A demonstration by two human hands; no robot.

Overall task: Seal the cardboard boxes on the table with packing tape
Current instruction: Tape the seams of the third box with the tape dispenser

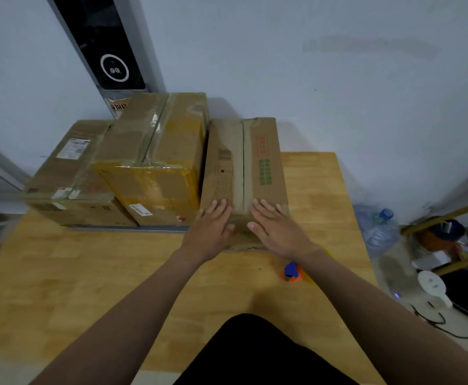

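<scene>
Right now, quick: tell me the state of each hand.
Left hand: open, fingers flat on the near end of the box, holding nothing.
Right hand: open, flat on the same box, holding nothing.

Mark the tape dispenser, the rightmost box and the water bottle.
tape dispenser [291, 269]: head view, blue top.
rightmost box [267, 159]: head view, right top flap.
water bottle [380, 234]: head view, clear body.
</scene>
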